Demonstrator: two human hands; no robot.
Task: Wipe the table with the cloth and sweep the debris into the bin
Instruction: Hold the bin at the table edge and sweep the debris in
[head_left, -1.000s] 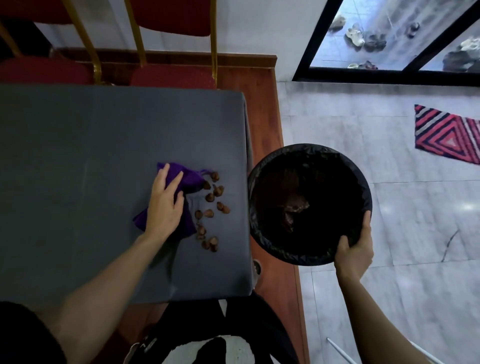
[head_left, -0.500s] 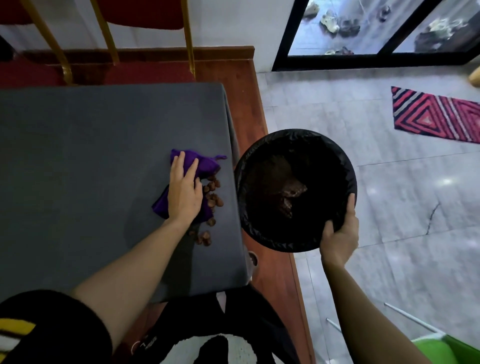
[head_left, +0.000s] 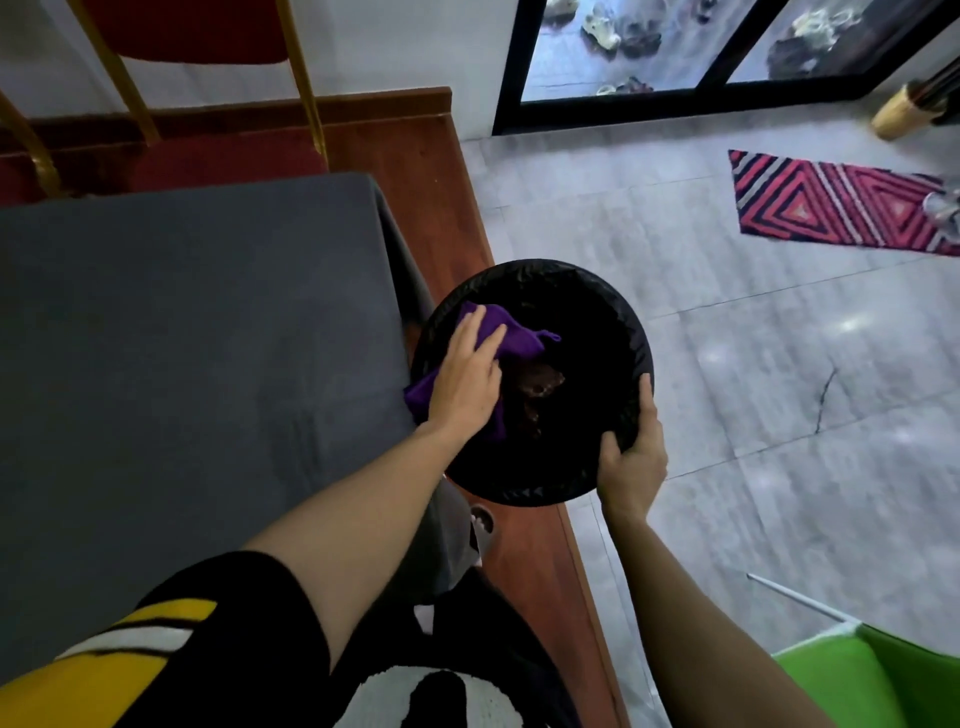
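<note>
My left hand lies flat on the purple cloth, which hangs past the right edge of the grey table and over the mouth of the black bin. My right hand grips the bin's near right rim, holding it against the table edge. Brown debris lies inside the bin, just right of the cloth. No debris shows on the table top.
Red chairs with gold frames stand behind the table. A wooden strip runs along the table's right side. On the tiled floor lie a red patterned mat and, near right, a green chair.
My left hand has swept the cloth rightward off the table edge and over the bin. The brown pieces that lay on the table are gone from it. My right hand still holds the bin.
</note>
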